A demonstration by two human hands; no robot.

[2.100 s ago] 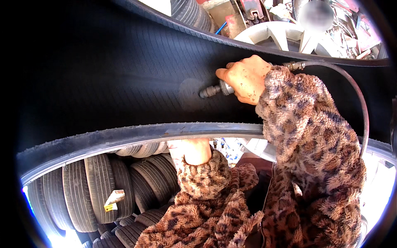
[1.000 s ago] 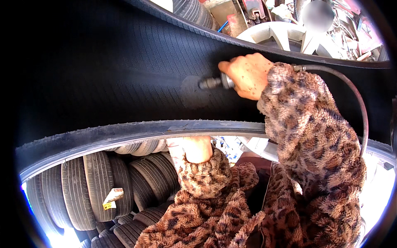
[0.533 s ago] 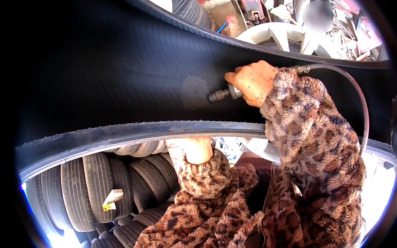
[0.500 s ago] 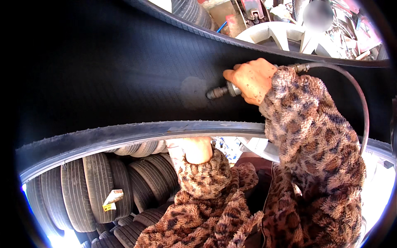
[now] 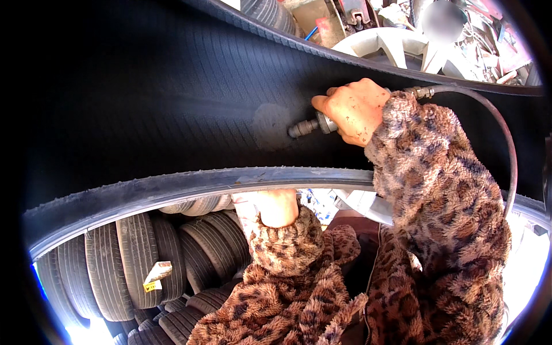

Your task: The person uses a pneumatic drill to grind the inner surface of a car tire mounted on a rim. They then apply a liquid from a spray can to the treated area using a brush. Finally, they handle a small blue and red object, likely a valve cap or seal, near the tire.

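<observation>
A large black tire [image 5: 172, 109] spans the view, its inner wall facing me. My right hand [image 5: 355, 112] is wrapped round an air-powered grinder [image 5: 307, 127], whose tip meets the inner wall at the edge of a greyish, dull buffed patch [image 5: 271, 123]. From the tool's back end a hose [image 5: 499, 112] curves down past my right sleeve. My left hand [image 5: 279, 208] is under the tire's near bead [image 5: 190, 183]; the wrist shows, while the fingers are hidden behind the rubber. Both arms wear fuzzy leopard-print sleeves.
Rows of used tires [image 5: 103, 270] stand at the lower left, one with a yellow-and-white label [image 5: 154, 282]. Beyond the tire's far edge lie a silver alloy wheel [image 5: 397, 46], another tire [image 5: 267, 16] and cluttered metal parts. Part of another wheel [image 5: 368, 204] shows below the near bead.
My right hand and the grinder have shifted very slightly to the right along the inner wall. The left hand stays under the near bead.
</observation>
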